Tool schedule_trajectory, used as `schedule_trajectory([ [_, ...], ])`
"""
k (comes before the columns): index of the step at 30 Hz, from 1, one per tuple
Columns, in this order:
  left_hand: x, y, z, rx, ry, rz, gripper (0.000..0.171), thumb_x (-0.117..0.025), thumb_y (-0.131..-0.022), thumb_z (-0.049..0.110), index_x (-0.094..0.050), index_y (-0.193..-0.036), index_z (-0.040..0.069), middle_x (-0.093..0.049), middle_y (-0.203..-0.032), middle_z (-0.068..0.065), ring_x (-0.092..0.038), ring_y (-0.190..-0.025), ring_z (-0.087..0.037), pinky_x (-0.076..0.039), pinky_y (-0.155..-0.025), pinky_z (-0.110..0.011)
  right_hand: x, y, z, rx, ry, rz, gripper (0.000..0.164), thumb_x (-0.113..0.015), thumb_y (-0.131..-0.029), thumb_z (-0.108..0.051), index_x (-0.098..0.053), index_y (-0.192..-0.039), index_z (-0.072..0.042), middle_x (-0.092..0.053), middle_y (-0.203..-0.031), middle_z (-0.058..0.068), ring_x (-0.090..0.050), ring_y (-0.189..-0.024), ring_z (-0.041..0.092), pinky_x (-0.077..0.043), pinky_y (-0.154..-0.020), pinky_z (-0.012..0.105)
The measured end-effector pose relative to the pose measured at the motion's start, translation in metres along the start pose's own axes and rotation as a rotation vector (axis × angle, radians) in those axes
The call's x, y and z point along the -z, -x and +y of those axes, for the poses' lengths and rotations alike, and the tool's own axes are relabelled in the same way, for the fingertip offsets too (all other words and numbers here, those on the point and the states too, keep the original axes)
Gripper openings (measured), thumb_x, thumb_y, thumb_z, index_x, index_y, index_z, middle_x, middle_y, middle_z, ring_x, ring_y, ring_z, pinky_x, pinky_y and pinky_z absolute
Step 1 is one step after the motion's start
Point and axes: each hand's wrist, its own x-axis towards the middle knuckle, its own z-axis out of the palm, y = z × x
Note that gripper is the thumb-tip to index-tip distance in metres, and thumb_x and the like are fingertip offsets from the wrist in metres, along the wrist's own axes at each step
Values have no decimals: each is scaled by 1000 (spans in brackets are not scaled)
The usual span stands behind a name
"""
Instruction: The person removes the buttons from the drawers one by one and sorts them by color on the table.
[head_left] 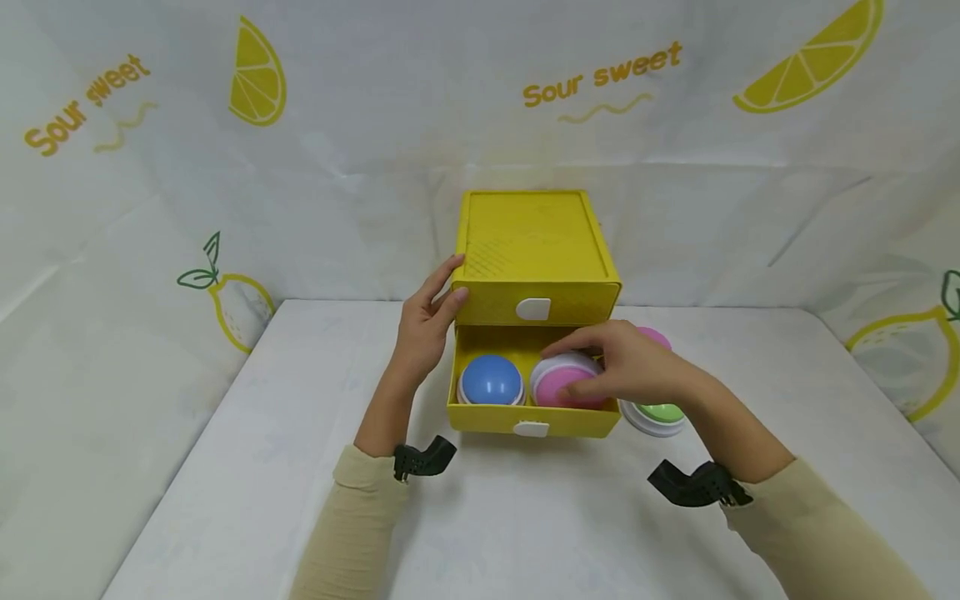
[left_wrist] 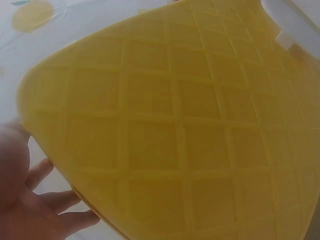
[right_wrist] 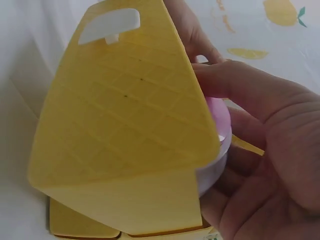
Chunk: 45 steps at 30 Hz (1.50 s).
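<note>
A yellow two-drawer box (head_left: 534, 233) stands on the table, its lower drawer (head_left: 480, 419) pulled out. My left hand (head_left: 423, 329) rests on the box's upper left corner, thumb at the front edge, fingers fairly straight along the side. In the right part of the lower drawer, my right hand (head_left: 637, 367) holds a pink dome button (head_left: 553, 388) with a white base, which is tilted. The right wrist view shows thumb and fingers around this button, partly behind the yellow front. Beside it in the drawer sits a blue dome button (head_left: 491, 381).
Right of the box, partly behind my right hand, are a green dome button (head_left: 664, 412) on a white base and another pink piece (head_left: 656, 336). White drawer pulls (head_left: 533, 309) stick out in front. A lemon-print cloth (head_left: 360, 217) hangs behind the white table (head_left: 247, 492).
</note>
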Motion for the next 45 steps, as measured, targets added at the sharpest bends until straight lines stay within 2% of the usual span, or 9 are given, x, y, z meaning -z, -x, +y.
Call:
schedule_trajectory([
  [7,0,-1,-1,3,-19,11,47,-54,-106,25,-47,-153,26,-37,-163,8,-50,-143,-23,-44,-117,-39,-7,7,7,-36,-117,143,41,-82,-82,-20,-74,-122,-13,-73,-104,5,-64,-86,18,-57,-72,24],
  [13,-1,-1,-1,13,-10,9,48,-54,-106,23,-46,-153,25,-36,-164,6,-49,-143,-25,-43,-117,-41,-6,18,11,8,-250,248,42,-81,-84,-10,-72,-125,-7,-72,-112,11,-69,-89,14,-60,-78,22],
  [17,-1,0,-1,15,-10,11,48,-54,-106,23,-46,-153,25,-37,-163,7,-50,-143,-24,-44,-116,-42,-5,24,11,13,-277,337,42,-81,-86,-11,-71,-126,-6,-71,-112,4,-71,-89,10,-61,-79,22],
  [21,-1,0,-2,11,-8,11,48,-54,-106,23,-46,-153,25,-36,-163,8,-49,-143,-23,-44,-116,-41,-2,30,11,-34,-310,422,43,-82,-85,-12,-71,-127,-6,-72,-108,-12,-72,-89,7,-61,-78,20],
  [24,-1,0,-3,2,-10,9,48,-54,-106,24,-46,-153,26,-36,-164,8,-49,-144,-22,-44,-116,-39,2,37,14,-65,-351,465,45,-81,-85,-10,-69,-128,-5,-72,-106,-18,-72,-88,6,-60,-77,19],
  [32,-1,1,0,-1,-4,5,48,-54,-106,24,-45,-154,26,-36,-164,9,-49,-144,-21,-43,-117,-39,10,58,28,-74,-441,544,43,-75,-90,-4,-67,-132,-7,-72,-109,-14,-67,-87,7,-60,-75,18],
  [36,-1,1,0,-2,-8,2,48,-54,-106,25,-45,-154,28,-35,-164,9,-48,-144,-20,-43,-117,-39,13,66,41,-130,-449,590,41,-72,-93,-9,-66,-134,-13,-68,-113,-15,-66,-92,3,-59,-76,14],
  [39,-1,1,-2,1,-16,4,48,-54,-106,26,-45,-153,29,-36,-164,10,-49,-144,-19,-44,-116,-38,16,70,52,-132,-519,646,41,-71,-94,-8,-66,-134,-13,-67,-114,-13,-65,-94,2,-58,-77,12],
  [45,-1,1,-3,1,1,4,48,-53,-106,24,-45,-154,27,-35,-164,9,-50,-143,-21,-45,-115,-39,18,75,73,-61,-789,765,38,-67,-94,1,-67,-131,-6,-67,-114,-5,-63,-99,7,-58,-79,13],
])
